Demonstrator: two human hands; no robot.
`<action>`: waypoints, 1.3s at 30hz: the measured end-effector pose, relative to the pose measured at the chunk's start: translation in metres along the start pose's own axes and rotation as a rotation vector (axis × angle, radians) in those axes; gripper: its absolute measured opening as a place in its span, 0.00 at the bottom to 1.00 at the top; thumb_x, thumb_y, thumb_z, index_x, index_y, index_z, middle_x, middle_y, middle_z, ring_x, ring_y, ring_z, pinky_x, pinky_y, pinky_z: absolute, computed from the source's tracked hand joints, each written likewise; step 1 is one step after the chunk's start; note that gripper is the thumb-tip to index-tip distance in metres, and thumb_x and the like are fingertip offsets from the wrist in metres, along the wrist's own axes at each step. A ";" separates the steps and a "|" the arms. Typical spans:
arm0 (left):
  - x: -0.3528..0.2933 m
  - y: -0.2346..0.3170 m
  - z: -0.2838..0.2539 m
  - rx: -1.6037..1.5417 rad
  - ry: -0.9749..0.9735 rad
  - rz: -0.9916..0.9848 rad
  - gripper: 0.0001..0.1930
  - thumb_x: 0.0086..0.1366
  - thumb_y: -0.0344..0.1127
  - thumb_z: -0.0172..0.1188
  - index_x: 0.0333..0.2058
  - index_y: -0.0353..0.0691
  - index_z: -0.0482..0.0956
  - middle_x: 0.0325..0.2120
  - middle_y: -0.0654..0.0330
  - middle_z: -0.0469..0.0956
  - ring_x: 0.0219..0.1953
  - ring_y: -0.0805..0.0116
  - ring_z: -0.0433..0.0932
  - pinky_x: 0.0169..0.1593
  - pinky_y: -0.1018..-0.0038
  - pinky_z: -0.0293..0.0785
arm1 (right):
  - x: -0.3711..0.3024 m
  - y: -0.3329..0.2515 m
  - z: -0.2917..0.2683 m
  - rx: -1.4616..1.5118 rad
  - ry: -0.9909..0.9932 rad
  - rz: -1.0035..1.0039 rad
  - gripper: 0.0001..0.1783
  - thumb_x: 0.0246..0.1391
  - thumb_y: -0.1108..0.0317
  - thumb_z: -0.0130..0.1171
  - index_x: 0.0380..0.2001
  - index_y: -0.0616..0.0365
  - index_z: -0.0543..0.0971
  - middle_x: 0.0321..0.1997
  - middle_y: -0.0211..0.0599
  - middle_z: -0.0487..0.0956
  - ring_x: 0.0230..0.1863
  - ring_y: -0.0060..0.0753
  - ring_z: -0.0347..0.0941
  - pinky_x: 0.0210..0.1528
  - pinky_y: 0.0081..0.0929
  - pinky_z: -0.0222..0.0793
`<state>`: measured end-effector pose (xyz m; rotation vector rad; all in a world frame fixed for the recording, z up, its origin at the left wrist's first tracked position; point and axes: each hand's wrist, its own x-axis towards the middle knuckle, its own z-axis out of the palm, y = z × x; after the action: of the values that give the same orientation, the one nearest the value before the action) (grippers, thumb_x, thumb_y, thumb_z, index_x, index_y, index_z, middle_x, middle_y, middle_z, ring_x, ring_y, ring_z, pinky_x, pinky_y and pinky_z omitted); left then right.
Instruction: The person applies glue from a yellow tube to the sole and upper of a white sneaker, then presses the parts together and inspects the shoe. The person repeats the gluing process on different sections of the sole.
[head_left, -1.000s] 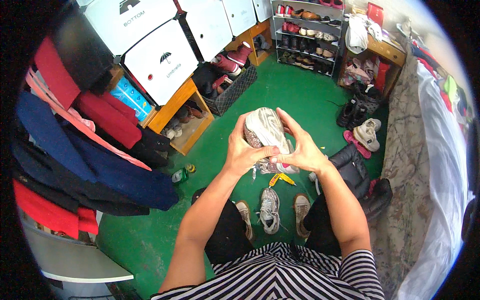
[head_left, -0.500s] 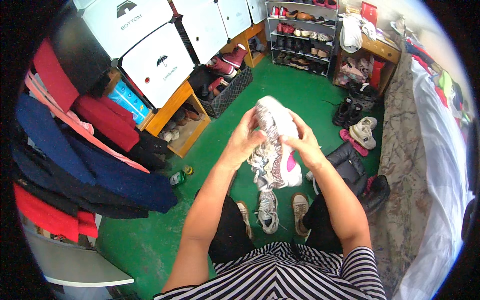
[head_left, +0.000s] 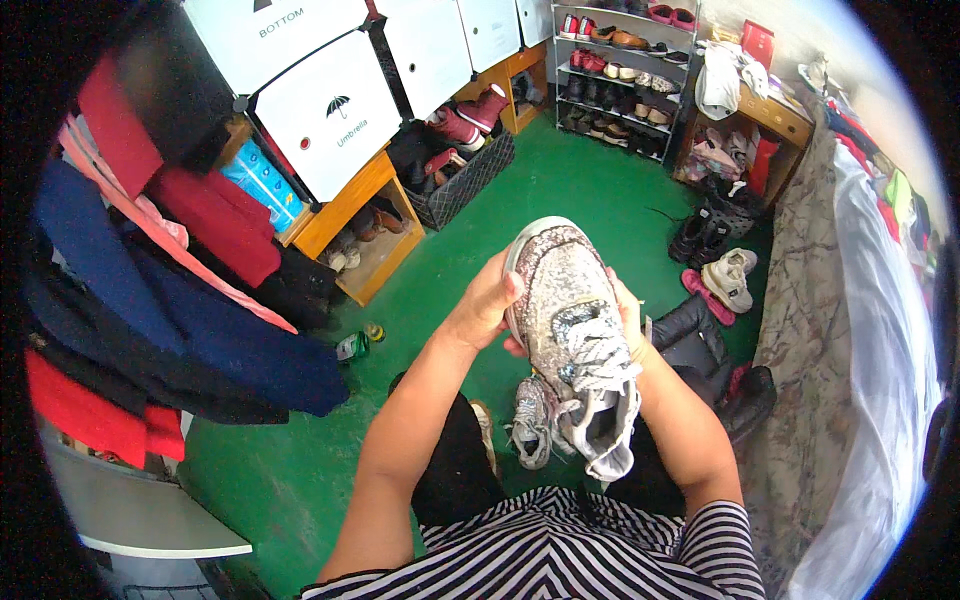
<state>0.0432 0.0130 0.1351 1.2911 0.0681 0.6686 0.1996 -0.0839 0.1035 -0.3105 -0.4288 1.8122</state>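
Between my two hands is a speckled grey-white sneaker [head_left: 565, 300], its toe pointing away from me and its laced top facing up. My left hand [head_left: 485, 305] grips it along the left edge near the toe, thumb against the side. On the opposite edge my right hand [head_left: 628, 315] holds it, its fingers mostly hidden behind the shoe. Below, a matching sneaker [head_left: 532, 425] stands on the green floor between my feet, partly covered by the held one.
Clothes [head_left: 190, 310] hang at the left. A shoe rack [head_left: 625, 90] stands at the back, with a shoe-filled black basket [head_left: 465, 185] left of it. White sneakers [head_left: 728, 280] and a black jacket [head_left: 695, 345] lie at the right, beside the patterned bed edge [head_left: 800, 300].
The held sneaker has been turned over: its white sole and side showed before, now its laced upper does. It has come slightly nearer and to the right.
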 end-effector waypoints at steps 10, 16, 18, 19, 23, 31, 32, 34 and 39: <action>0.002 0.004 -0.005 -0.028 0.180 0.073 0.29 0.58 0.37 0.59 0.56 0.29 0.69 0.47 0.54 0.77 0.48 0.67 0.77 0.56 0.71 0.71 | 0.010 -0.016 0.007 -0.398 0.268 -0.124 0.32 0.63 0.46 0.52 0.59 0.60 0.70 0.57 0.45 0.76 0.54 0.40 0.75 0.56 0.39 0.72; 0.002 -0.009 -0.002 0.513 0.224 0.115 0.28 0.56 0.35 0.62 0.55 0.29 0.70 0.48 0.53 0.78 0.51 0.67 0.76 0.57 0.70 0.71 | 0.015 -0.033 -0.024 -1.086 0.248 -0.589 0.25 0.65 0.58 0.55 0.58 0.62 0.71 0.58 0.39 0.75 0.58 0.28 0.70 0.60 0.27 0.65; 0.001 -0.003 0.002 0.651 0.199 0.088 0.28 0.56 0.35 0.62 0.55 0.30 0.70 0.48 0.52 0.78 0.51 0.67 0.76 0.57 0.70 0.70 | 0.015 -0.025 -0.005 -1.060 0.106 -0.644 0.26 0.64 0.59 0.56 0.61 0.60 0.69 0.60 0.38 0.73 0.60 0.28 0.67 0.63 0.28 0.62; 0.001 -0.002 0.005 0.719 0.180 0.073 0.29 0.56 0.36 0.62 0.55 0.30 0.70 0.48 0.52 0.78 0.51 0.67 0.76 0.57 0.70 0.70 | 0.013 -0.024 0.001 -1.046 0.041 -0.674 0.28 0.63 0.59 0.56 0.62 0.60 0.68 0.61 0.37 0.72 0.61 0.28 0.66 0.64 0.28 0.61; 0.001 -0.007 0.003 0.632 0.172 0.050 0.27 0.56 0.36 0.62 0.54 0.33 0.69 0.46 0.54 0.77 0.49 0.68 0.76 0.55 0.70 0.70 | 0.012 -0.028 -0.005 -1.119 0.043 -0.562 0.25 0.64 0.62 0.55 0.62 0.57 0.69 0.64 0.37 0.69 0.63 0.31 0.64 0.66 0.30 0.58; 0.003 -0.008 0.010 0.633 0.145 0.056 0.24 0.59 0.37 0.61 0.52 0.32 0.70 0.44 0.54 0.77 0.48 0.68 0.76 0.53 0.70 0.71 | 0.010 -0.029 -0.005 -1.219 0.088 -0.679 0.21 0.64 0.65 0.55 0.59 0.58 0.72 0.58 0.39 0.73 0.61 0.33 0.66 0.64 0.30 0.59; 0.004 -0.008 0.010 0.636 0.135 0.062 0.24 0.60 0.37 0.61 0.52 0.32 0.70 0.44 0.53 0.77 0.48 0.68 0.76 0.52 0.70 0.71 | 0.009 -0.030 -0.004 -1.251 0.083 -0.702 0.21 0.63 0.66 0.55 0.58 0.58 0.73 0.57 0.39 0.73 0.61 0.33 0.67 0.64 0.30 0.60; 0.004 -0.008 0.012 0.661 0.146 0.079 0.23 0.60 0.39 0.62 0.51 0.32 0.71 0.43 0.53 0.78 0.46 0.68 0.77 0.51 0.70 0.72 | 0.007 -0.029 -0.004 -1.242 0.118 -0.710 0.20 0.62 0.68 0.56 0.57 0.58 0.74 0.57 0.40 0.73 0.61 0.34 0.67 0.63 0.30 0.60; 0.006 -0.007 0.021 0.825 0.250 0.156 0.21 0.64 0.43 0.61 0.48 0.32 0.73 0.38 0.51 0.80 0.41 0.65 0.79 0.45 0.70 0.75 | 0.004 -0.029 -0.003 -1.299 0.194 -0.825 0.19 0.60 0.71 0.57 0.54 0.59 0.76 0.56 0.42 0.74 0.60 0.36 0.68 0.63 0.30 0.61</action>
<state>0.0601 -0.0030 0.1368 2.0054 0.4931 0.9858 0.2254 -0.0724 0.1134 -0.9982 -1.3318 0.4933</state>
